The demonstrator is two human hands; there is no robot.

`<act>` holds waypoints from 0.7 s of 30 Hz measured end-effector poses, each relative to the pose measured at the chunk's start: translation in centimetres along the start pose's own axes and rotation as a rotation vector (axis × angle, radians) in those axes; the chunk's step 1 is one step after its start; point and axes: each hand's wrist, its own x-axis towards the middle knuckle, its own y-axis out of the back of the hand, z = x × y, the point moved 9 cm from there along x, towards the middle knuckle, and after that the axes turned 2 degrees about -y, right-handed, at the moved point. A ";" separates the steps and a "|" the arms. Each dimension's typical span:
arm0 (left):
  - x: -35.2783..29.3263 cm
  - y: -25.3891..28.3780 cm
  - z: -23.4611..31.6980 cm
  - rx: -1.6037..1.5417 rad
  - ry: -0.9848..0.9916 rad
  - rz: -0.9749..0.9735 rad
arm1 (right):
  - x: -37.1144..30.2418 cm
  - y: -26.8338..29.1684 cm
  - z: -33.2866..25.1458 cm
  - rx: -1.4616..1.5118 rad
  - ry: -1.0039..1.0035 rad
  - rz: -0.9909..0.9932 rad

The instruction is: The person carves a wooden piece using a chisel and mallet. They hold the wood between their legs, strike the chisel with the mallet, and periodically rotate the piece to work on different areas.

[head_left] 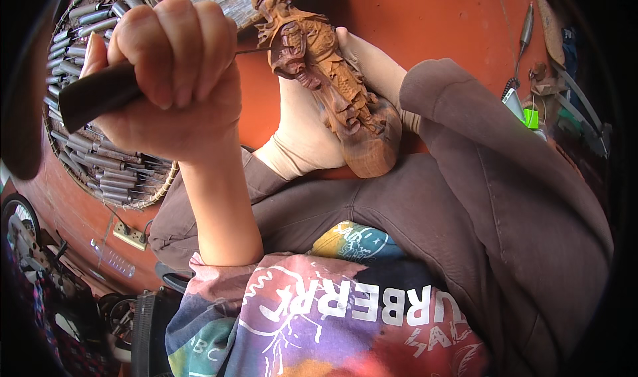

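Carved wooden figure (335,71), head view. The figure is held between two feet (302,134), its rounded base (375,152) toward the brown trousers (505,178) and its head away, beside a weathered board (226,1).

Left of the figure, the left hand (178,78) is closed in a fist, its fingers wrapped around the dark handle of a chisel (109,93). The thin blade points at a reddish, darker patch (290,53) on the figure's left side; whether the tip bites the wood cannot be told. The right hand lies outside the view, so the state of its fingers cannot be told.

Further left of the figure stands a round basket (157,197) filled with dark-handled tools (119,178); below that basket, left of the figure, is a socket strip (129,234). Well to the right of the figure, a slim corded handpiece (527,28) and a bright green block (530,118) lie near the edge of the red floor (438,28).

Progress, as judged from the surface: the overall form, folds and scale-like texture appear cut; the base is smooth and plain. Detail work on the figure seems to be in hand, probably at the patch; how much cutting is left, and the state of the hidden back, cannot be determined.
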 end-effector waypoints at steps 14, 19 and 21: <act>1.4 -0.8 -0.8 0.037 0.079 -0.066 | -1.3 1.5 -0.2 0.009 0.031 0.020; 1.4 -1.6 -1.1 0.075 0.042 -0.081 | -4.8 6.0 0.3 -0.006 0.051 0.021; 1.0 -2.4 -1.0 0.167 -0.007 -0.050 | -6.5 9.0 0.8 -0.014 0.062 0.034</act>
